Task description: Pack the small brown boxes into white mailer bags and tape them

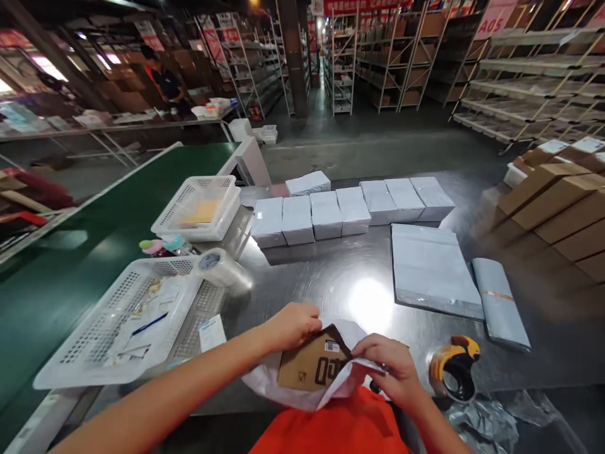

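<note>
At the surface's [293, 284] six o'clock, a cardboard box [302, 366] sits inside the white bag [278, 393]. The left hand [293, 326] seemingly pinches its rim at twelve; the right hand [391, 364] grips it at three. Spread the mouth evenly.

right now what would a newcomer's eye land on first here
Probably the brown cardboard box at the near edge, half inside a white mailer bag between the two hands. Next, the row of white-wrapped parcels across the steel table, and the yellow-and-black tape dispenser at the right.
</note>
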{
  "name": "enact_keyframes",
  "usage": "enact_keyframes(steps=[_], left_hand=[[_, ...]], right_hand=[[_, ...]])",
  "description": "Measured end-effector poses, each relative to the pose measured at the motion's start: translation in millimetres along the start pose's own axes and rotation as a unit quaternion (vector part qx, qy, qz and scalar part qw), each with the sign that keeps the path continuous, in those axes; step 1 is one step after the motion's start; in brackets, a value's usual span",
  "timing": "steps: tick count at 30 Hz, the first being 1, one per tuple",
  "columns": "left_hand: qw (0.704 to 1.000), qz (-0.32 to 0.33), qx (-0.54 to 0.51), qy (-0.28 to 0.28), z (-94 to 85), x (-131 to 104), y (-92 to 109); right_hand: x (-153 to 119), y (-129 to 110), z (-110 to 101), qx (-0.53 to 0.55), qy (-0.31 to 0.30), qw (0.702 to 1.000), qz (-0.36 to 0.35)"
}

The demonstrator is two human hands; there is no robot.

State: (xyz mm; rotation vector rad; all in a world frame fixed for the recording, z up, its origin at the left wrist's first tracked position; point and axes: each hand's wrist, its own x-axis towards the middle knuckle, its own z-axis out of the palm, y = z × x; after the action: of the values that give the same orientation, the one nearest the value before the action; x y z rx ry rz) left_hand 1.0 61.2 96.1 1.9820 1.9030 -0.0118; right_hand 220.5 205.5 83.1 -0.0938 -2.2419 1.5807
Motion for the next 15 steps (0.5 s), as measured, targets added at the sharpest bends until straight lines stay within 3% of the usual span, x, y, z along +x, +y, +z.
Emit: enact_keyframes(steps=[6,9,15], left_hand=[[0.998,0.046,-0.032,-0.006,25.1,2.0,29.3],[0.997,0.064,-0.032,-0.035,25.2,9.3,34.5],[0.989,0.117,-0.056,-0.065,11.9,23.5,29.4]], right_hand=[[-27.0,14.0,-10.0,0.017,0.082,0.996,0.038],[-36.5,18.6,-21.2,0.032,0.101,0.992,0.074],[-28.8,26.4,-47.2,0.058,-0.074,0.985,0.143]])
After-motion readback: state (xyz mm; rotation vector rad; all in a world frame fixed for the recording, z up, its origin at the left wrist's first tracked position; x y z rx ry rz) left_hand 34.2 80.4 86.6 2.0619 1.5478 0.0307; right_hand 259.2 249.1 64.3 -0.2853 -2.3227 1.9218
